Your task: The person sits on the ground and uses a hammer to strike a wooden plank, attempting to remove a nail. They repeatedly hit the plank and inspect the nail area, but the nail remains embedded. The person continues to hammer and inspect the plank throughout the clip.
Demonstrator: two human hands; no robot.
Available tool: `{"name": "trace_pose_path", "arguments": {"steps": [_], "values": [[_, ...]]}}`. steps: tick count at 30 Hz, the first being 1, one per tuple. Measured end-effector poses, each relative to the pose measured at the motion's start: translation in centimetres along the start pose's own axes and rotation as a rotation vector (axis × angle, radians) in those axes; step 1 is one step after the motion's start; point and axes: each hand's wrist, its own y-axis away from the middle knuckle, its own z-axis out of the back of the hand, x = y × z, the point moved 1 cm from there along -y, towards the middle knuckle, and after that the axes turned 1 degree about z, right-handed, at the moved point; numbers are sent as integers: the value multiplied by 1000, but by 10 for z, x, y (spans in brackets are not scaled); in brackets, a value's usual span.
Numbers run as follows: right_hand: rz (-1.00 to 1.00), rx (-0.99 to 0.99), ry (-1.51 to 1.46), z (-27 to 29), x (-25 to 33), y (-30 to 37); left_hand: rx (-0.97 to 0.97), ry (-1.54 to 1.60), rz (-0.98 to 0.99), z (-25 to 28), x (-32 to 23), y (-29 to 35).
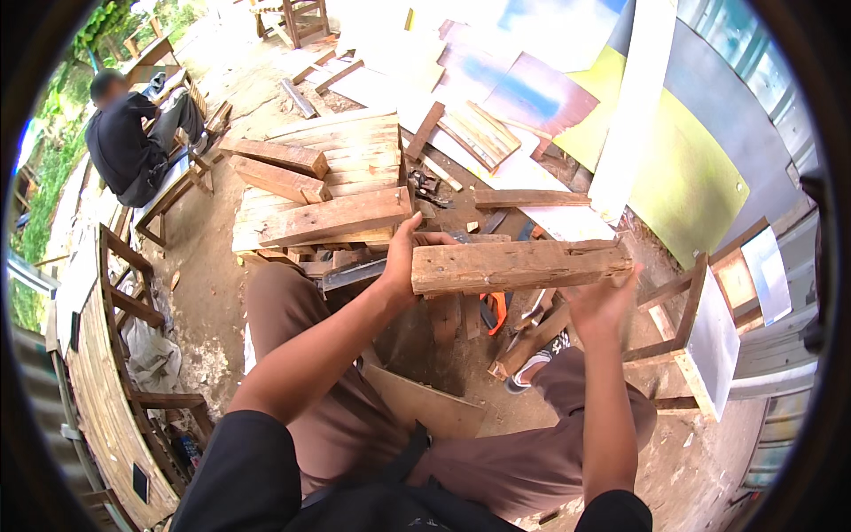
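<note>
A thick, weathered wooden beam (pixel 519 264) is held level in front of me, above my knees. My left hand (pixel 403 262) grips its left end, thumb over the top. My right hand (pixel 601 301) supports the right end from underneath, fingers spread against the wood. I am seated, in brown trousers, one shoe (pixel 536 363) resting on scrap wood below the beam.
A stack of planks and short beams (pixel 332 186) lies ahead on a pallet. Painted boards (pixel 567 97) lean at the back right. A small wooden frame (pixel 700 328) stands to the right. A person in black (pixel 124 137) sits at the far left. Wooden chair frames (pixel 133 301) stand on the left.
</note>
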Motion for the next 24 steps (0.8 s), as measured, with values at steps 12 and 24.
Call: {"name": "trace_pose_path", "arguments": {"steps": [12, 24], "values": [[173, -342, -211, -97, 12, -23, -50, -106, -147, -16, -1, -6], [297, -216, -221, -129, 24, -16, -263, -477, -1111, -23, 31, -6]]}}
